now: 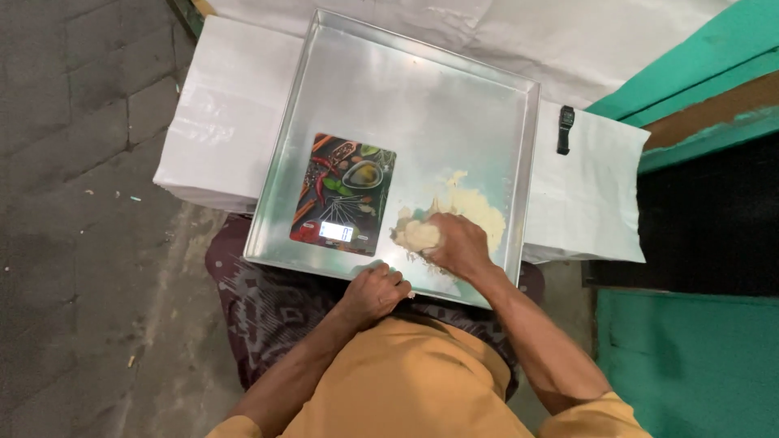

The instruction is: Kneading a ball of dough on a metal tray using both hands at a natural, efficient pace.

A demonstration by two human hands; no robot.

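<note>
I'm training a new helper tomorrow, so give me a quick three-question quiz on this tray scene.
1. True or false: the right hand rests on the pale dough in the metal tray.
2. Which thing lies flat in the tray left of the dough? A) a rolling pin B) a kitchen scale with a picture of spices on it C) a bowl
3. Fill in: the left hand is at the tray's ____ edge, closed into a loose fist.

Key
1. True
2. B
3. near. The view does not show whether it holds anything.
</note>
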